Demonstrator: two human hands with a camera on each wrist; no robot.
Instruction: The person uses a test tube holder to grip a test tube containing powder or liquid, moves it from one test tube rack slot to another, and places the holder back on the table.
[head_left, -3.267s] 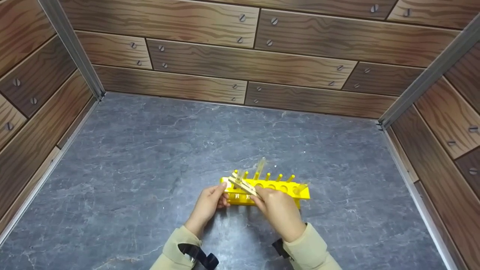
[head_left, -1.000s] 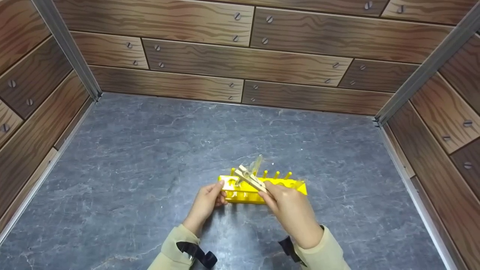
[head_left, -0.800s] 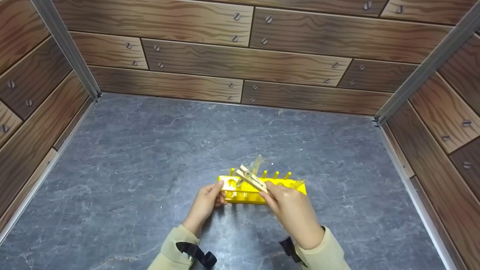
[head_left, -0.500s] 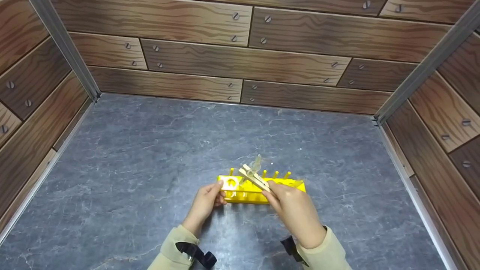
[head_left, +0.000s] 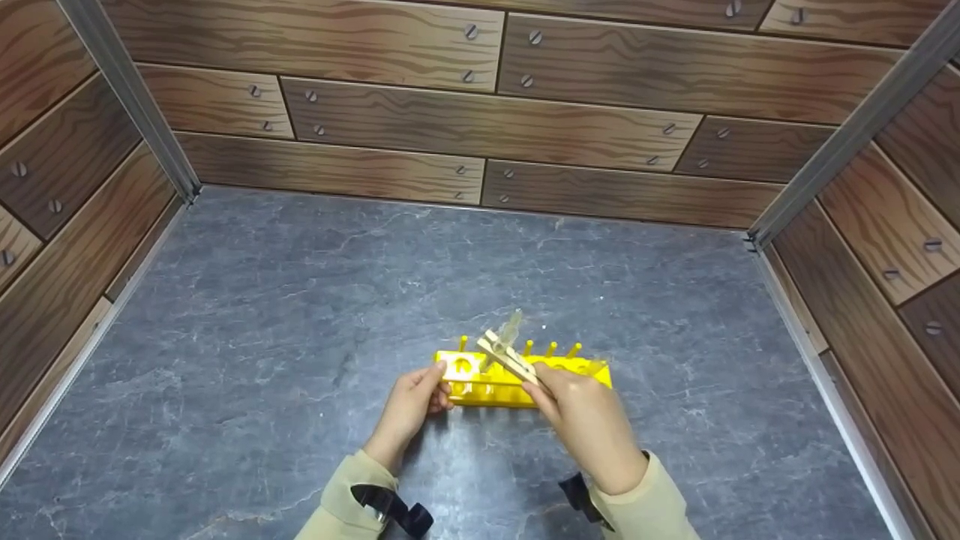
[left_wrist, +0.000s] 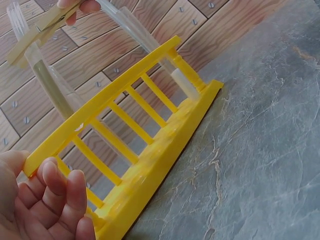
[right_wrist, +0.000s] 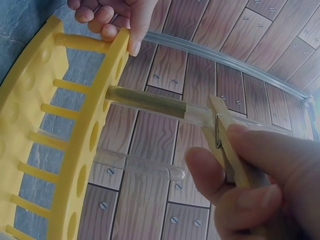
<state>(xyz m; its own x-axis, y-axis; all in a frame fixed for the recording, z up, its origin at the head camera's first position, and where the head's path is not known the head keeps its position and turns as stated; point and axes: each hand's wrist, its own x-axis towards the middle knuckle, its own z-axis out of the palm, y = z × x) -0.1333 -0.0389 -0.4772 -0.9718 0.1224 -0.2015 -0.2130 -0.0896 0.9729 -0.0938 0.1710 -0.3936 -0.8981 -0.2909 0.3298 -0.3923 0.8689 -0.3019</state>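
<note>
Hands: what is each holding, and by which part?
By its handles, the right hand pinches a wooden clothespin, which clamps a tube towards its upper end. The left hand grips the yellow rack by one end of its top.

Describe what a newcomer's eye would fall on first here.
Probably the bright yellow rack, standing on the grey table below the middle of the head view. Next, the wooden clip in the right grip, clamped around a clear tube. Behind, the plank-patterned wall spans the background.
</note>
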